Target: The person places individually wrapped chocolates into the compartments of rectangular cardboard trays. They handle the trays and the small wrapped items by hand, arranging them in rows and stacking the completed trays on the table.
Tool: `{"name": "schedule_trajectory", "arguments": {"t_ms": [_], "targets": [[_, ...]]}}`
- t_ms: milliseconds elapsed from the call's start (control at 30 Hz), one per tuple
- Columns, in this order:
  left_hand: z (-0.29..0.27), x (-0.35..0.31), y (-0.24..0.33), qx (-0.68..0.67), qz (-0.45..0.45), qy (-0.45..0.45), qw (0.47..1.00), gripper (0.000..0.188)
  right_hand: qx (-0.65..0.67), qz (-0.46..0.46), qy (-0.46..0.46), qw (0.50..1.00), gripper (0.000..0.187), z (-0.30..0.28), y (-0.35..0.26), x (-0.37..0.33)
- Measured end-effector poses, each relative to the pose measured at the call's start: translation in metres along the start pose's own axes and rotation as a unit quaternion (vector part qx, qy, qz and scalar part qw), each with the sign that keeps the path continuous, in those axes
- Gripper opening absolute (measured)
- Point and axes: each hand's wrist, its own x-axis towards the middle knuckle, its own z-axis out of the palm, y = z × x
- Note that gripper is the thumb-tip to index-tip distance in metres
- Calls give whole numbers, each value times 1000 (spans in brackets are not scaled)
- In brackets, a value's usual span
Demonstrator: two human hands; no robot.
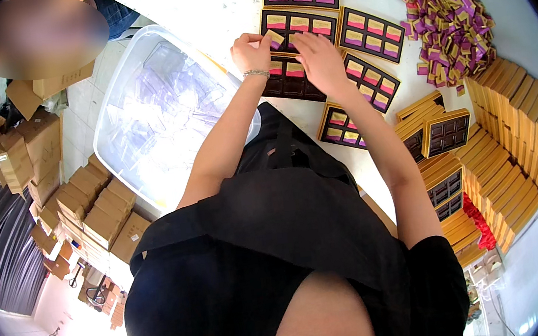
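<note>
Both hands are over a dark compartment box (300,24) with a gold edge. My left hand (252,54) pinches a small wrapped chocolate (276,38), gold and purple, tilted over the lower left compartment. My right hand (322,62) lies over the box's lower row, fingers stretched out and fingertips at another purple-and-gold piece; its thumb is hidden. Nearer to me sits a second box (292,87), with pink-and-gold pieces in its upper row and bare dark compartments below, partly covered by my right hand. Filled boxes (372,33) lie beyond and to the right.
A large heap of wrapped pieces (445,22) lies at the far right. Stacked gold-edged boxes (510,134) and unfilled boxes (447,132) stand nearer on the right. At left is a translucent bin (105,130) of clear plastic pieces, with cardboard cartons (98,211) beyond. Another person sits at upper left.
</note>
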Motion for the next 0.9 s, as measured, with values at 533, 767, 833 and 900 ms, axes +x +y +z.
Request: {"name": "schedule_trajectory", "arguments": {"t_ms": [533,767,833,900], "targets": [[18,15,-12,-53,-56,-73,994,58,-24,-36,53,998,41,7,6,-9],[10,11,-5,-68,-59,-101,991,57,-168,281,267,906,53,-74,182,43],[11,9,-3,-75,-43,-94,992,55,-219,270,205,915,51,-75,225,50],[9,13,-4,-115,-66,-91,987,52,-246,264,146,921,47,-79,247,52]]}}
